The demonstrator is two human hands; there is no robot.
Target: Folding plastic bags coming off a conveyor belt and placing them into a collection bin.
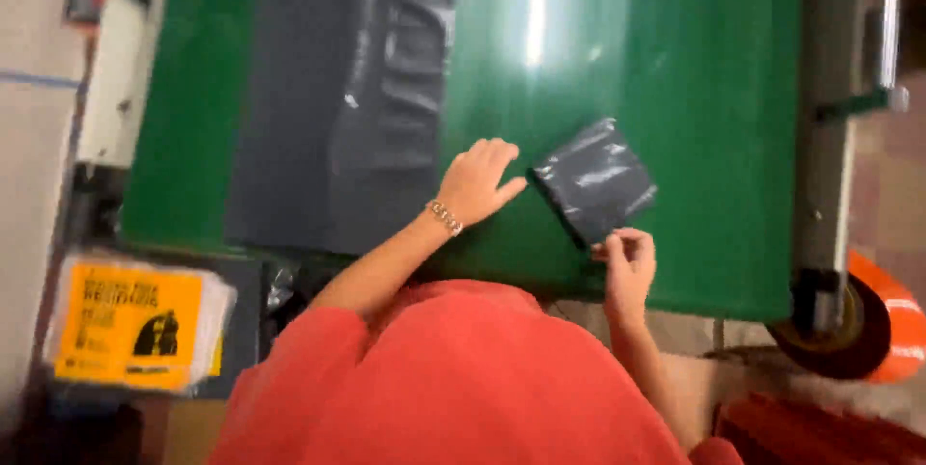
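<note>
A small dark grey plastic packet (596, 180) lies on a green belt (694, 69). My right hand (627, 262) pinches the packet's near corner between thumb and fingers. My left hand (477, 180), a bracelet on its wrist, rests palm down on the belt with the thumb touching the packet's left edge. My red sleeves and top fill the lower middle of the view.
A large dark grey plastic bag (338, 98) lies flat on the belt to the left. A stack of clear-wrapped yellow packs (135, 325) sits at lower left. A grey metal frame (830, 137) borders the belt on the right, with an orange roller (883, 320) below it.
</note>
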